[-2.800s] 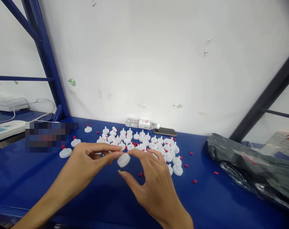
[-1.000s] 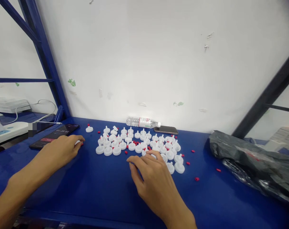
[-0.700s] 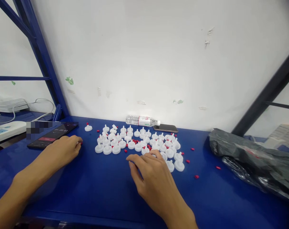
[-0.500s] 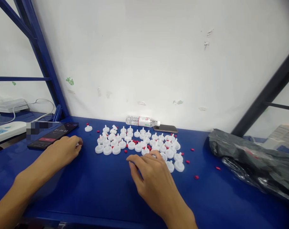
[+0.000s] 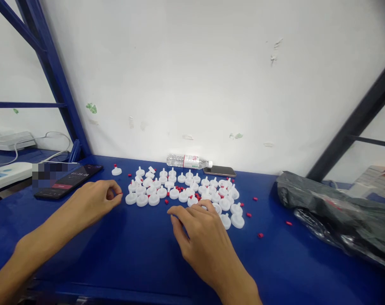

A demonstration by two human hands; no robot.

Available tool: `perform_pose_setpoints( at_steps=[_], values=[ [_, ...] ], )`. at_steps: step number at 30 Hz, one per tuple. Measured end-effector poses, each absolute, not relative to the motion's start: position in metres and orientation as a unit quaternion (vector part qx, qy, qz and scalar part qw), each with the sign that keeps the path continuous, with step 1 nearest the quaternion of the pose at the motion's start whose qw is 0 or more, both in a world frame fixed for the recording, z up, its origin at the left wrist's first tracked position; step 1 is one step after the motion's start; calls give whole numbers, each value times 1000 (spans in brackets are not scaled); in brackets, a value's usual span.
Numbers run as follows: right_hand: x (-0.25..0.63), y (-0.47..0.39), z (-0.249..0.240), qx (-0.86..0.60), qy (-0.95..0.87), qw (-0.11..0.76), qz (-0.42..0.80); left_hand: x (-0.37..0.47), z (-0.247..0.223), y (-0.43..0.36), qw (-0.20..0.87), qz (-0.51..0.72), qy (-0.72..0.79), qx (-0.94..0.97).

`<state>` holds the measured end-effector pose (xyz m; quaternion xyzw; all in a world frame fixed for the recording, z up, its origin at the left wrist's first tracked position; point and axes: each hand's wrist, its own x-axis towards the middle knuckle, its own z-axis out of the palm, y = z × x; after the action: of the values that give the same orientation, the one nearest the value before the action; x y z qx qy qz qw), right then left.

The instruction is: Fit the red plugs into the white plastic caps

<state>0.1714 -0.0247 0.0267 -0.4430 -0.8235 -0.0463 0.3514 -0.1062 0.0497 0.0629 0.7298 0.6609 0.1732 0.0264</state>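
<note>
step in hand: the person seems to be doing careful fingertip work with little plastic pieces.
left hand (image 5: pixel 97 197): it is hanging over the left part of the blue table (image 5: pixel 148 254), thumb and finger tips meeting in a ring; a speck of red (image 5: pixel 121 194) is showing there, but i cannot tell if anything is being held.
right hand (image 5: pixel 200 228): it is bending loosely near the middle of the surface, leaving a narrow gap between thumb and pointing finger, with nothing showing inside.
white spout lids (image 5: pixel 174 194): they are crowding toward the back edge, most spouts pointing up.
small red caps (image 5: pixel 260 235): they are lying among the lids and out toward the right edge.
next move: it would be calling for a light, neat pinch, the caps being so small.
writing: the black phone (image 5: pixel 71 180) by the left edge is showing 01:29, then blurry numbers; the water bottle (image 5: pixel 189 161), lying at the back edge, is wearing a label (image 5: pixel 192 162) with red and green marks too tiny to read.
</note>
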Motion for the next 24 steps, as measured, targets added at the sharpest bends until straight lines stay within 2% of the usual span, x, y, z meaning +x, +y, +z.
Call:
perform_pose_setpoints(
  at_steps=[6, 15, 21, 24],
  values=[
    [173, -24, 28, -444, -826, 343, -46, -89, 58, 53, 67, 254, 643, 720],
    [171, -26, 28, -443, -831, 333, -40, -93, 49, 62, 128, 280, 624, 718],
    [172, -24, 28, -447, -828, 339, -31, -93, 56, 56, 112, 316, 621, 709],
    [171, -26, 31, -445, -818, 364, -8, -88, 68, 42, 180, 362, 594, 695]
  ],
)
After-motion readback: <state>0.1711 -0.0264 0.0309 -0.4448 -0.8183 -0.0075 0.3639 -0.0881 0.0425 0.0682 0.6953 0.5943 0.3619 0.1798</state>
